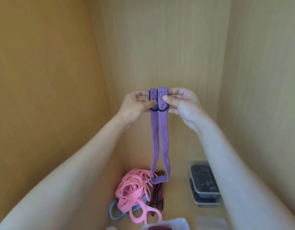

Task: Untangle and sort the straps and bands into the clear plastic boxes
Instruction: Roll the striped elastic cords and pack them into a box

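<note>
Striped strap (154, 138) hangs doubled from your raised hands: your left hand (136, 105) pinches one hooked end, your right hand (181, 103) pinches the other, its loop dangling above the pink bands (131, 188), left of a clear box (206, 203).

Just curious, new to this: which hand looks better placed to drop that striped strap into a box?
Probably the right hand: like the left hand it pinches a strap end, but the clear box sits on its side.

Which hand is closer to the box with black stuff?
Right. The right hand holds the striped strap up above the box; the left hand holds it too, farther to the left.
</note>
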{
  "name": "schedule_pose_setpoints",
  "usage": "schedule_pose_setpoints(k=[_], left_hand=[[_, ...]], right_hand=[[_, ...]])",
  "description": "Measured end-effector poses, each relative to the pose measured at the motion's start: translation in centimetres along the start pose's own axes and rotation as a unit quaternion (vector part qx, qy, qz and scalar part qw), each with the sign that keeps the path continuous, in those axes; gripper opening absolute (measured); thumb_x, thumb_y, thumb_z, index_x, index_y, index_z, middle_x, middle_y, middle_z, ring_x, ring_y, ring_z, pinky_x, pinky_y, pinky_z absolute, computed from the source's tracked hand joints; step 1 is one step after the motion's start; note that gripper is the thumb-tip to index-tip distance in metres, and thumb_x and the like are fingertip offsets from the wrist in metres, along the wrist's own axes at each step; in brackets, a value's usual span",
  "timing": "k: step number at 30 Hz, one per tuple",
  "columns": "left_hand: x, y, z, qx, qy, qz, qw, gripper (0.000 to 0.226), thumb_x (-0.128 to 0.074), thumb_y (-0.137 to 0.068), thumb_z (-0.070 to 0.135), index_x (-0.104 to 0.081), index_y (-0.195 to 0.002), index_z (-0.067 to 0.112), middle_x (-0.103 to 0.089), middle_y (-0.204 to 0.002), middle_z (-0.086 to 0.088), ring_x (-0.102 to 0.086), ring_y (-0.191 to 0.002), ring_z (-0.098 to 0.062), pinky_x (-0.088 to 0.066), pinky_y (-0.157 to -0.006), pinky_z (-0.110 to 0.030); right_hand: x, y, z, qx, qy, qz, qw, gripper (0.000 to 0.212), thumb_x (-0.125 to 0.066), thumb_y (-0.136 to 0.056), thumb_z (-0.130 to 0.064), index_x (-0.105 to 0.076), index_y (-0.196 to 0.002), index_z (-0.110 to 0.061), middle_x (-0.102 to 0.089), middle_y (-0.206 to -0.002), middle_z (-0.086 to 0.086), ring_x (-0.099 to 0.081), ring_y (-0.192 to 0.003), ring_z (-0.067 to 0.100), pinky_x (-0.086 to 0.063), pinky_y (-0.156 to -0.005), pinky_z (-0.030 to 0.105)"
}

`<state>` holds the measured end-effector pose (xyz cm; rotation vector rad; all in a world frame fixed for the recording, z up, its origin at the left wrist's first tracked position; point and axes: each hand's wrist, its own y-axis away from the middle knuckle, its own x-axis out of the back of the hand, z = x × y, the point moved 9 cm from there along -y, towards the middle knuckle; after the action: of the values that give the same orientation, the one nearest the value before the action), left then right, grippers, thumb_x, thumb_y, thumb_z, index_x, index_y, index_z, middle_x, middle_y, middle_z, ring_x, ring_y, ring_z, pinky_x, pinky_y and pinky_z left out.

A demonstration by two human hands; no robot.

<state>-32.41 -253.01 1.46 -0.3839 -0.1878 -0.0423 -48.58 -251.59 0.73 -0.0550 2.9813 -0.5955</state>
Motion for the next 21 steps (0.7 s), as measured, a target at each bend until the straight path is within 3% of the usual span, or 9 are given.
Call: schedule_pose_setpoints(k=[5, 8, 11, 18, 21], left_hand=[[-0.3, 0.1, 0.1, -0.002, -0.007, -0.007, 1.000, 0.029, -0.071, -0.085, -0.007, -0.065, -0.113, -0.004, -0.075, -0.097, -0.019, -0.072, -0.079, -0.022, -0.061, -0.085, -0.041], [-0.6, 0.1, 0.0, -0.001, 0.015, -0.017, 1.000, 0.034, -0.070, -0.085, -0.010, -0.063, -0.117, -0.006, -0.074, -0.101, -0.024, -0.071, -0.084, -0.027, -0.061, -0.084, -0.037], [-1.0, 0.0, 0.0, -0.004, 0.028, -0.039, 0.999, 0.031, -0.068, -0.085, -0.012, -0.066, -0.114, -0.001, -0.074, -0.099, -0.018, -0.070, -0.084, -0.026, -0.059, -0.082, -0.034], [-2.3, 0.0, 0.0, 0.002, 0.065, -0.113, 0.991, 0.036, -0.045, -0.094, -0.017, -0.063, -0.118, 0.002, -0.069, -0.118, -0.025, -0.067, -0.104, -0.033, -0.056, -0.097, -0.044], [-2.6, 0.0, 0.3, 0.006, 0.090, -0.118, 0.989, 0.032, -0.052, -0.094, -0.012, -0.061, -0.123, -0.003, -0.069, -0.115, -0.024, -0.067, -0.101, -0.030, -0.057, -0.094, -0.041]], right_hand=[[-0.4, -0.6, -0.2, 0.006, 0.006, 0.019, 1.000, 0.013, -0.072, -0.089, -0.002, -0.066, -0.087, -0.014, -0.072, -0.075, 0.000, -0.068, -0.063, 0.007, -0.052, -0.062, 0.022], [0.0, -0.8, 0.3, -0.002, 0.012, 0.029, 1.000, 0.012, -0.073, -0.089, -0.006, -0.067, -0.088, -0.016, -0.073, -0.077, 0.001, -0.067, -0.067, 0.009, -0.049, -0.064, 0.025], [0.4, -0.8, 1.1, -0.013, -0.011, 0.035, 0.999, 0.011, -0.073, -0.088, -0.005, -0.068, -0.088, -0.015, -0.074, -0.078, 0.002, -0.068, -0.068, 0.014, -0.050, -0.067, 0.030], [0.5, -0.8, 2.3, -0.039, -0.054, 0.036, 0.997, 0.014, -0.072, -0.088, 0.000, -0.063, -0.090, -0.010, -0.068, -0.081, 0.005, -0.070, -0.066, 0.013, -0.059, -0.066, 0.035], [0.7, -1.1, 1.9, -0.028, -0.054, 0.041, 0.997, 0.014, -0.070, -0.089, 0.000, -0.064, -0.096, -0.010, -0.067, -0.084, 0.006, -0.070, -0.066, 0.012, -0.059, -0.065, 0.035]])
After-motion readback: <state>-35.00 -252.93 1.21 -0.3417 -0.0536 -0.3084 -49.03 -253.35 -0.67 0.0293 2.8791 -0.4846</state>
